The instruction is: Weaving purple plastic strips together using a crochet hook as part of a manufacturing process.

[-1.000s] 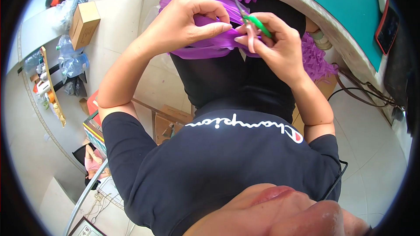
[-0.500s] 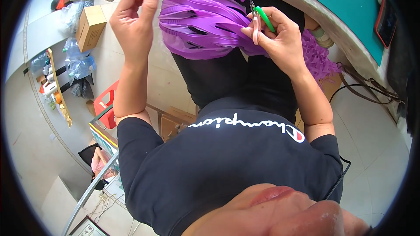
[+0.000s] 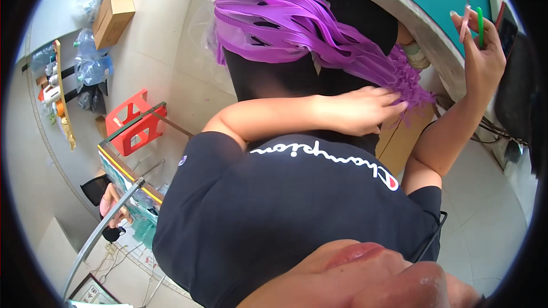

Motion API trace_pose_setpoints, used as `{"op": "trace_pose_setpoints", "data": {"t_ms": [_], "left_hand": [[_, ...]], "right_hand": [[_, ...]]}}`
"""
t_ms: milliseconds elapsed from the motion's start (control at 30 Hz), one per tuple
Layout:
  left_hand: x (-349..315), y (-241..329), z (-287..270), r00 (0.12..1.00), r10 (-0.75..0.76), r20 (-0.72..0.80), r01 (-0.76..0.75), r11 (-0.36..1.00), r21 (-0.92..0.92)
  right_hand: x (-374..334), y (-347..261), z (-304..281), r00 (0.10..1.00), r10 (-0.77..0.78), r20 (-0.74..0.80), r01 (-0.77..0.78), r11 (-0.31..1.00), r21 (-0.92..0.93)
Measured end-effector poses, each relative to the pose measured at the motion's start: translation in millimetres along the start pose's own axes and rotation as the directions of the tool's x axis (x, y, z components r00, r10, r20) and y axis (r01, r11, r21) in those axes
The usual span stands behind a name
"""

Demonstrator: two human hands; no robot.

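Head view, our only one: both hands have come away from the middle of the purple bundle [image 3: 274, 20]. The right hand [image 3: 485, 57] has swung out to 2 o'clock, over the teal table [image 3: 422, 0], fingers closed round the scissors [image 3: 467, 12], blades aimed at 12. The left hand [image 3: 362, 111] has crossed the body to just beside the purple fringe [image 3: 412, 85]; fingers loosely extended, narrow gaps, nothing clearly gripped, and we can't tell if the tips touch. We judge this a break in scissor work, since the blades are well apart from the strips. The bundle lies at 12 o'clock, across the lap [image 3: 251, 82]. Its long axis runs roughly 10 to 4: broad, looped end toward 10, narrowing end toward 4, pointing at the fringe. Whether bundle and fringe join, we can't tell.
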State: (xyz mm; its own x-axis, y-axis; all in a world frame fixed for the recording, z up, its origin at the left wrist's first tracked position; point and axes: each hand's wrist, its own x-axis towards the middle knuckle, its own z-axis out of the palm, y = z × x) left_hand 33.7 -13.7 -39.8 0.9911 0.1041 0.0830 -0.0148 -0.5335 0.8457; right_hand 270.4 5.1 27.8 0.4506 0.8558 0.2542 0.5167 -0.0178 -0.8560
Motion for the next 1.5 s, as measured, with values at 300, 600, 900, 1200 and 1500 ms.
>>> {"op": "trace_pose_setpoints", "data": {"t_ms": [300, 600, 900, 1200, 1500], "left_hand": [[-153, 51, -65, 0.431, -0.847, -0.311, 0.702, 0.531, -0.474], [-119, 8, -51, 0.005, -0.635, -0.773, 0.638, 0.597, -0.486], [-96, 25, -62, 0.556, -0.760, -0.335, -0.667, -0.167, -0.727], [-79, 16, -63, 0.323, -0.849, -0.419, -0.346, 0.307, -0.887], [-75, 12, -58, 0.210, -0.770, -0.603, -0.342, 0.520, -0.783]], "right_hand": [[7, 14, 6, 0.998, -0.049, 0.029, 0.057, 0.889, -0.455], [-71, 31, 91, 0.889, -0.049, 0.454, 0.200, 0.936, -0.291], [-67, 0, 67, 1.000, -0.013, 0.008, 0.014, 0.990, -0.141], [-94, -29, 101, 0.862, 0.253, 0.439, -0.503, 0.312, 0.806], [-109, -48, 154, 0.962, 0.026, 0.270, -0.205, 0.724, 0.659]]}}
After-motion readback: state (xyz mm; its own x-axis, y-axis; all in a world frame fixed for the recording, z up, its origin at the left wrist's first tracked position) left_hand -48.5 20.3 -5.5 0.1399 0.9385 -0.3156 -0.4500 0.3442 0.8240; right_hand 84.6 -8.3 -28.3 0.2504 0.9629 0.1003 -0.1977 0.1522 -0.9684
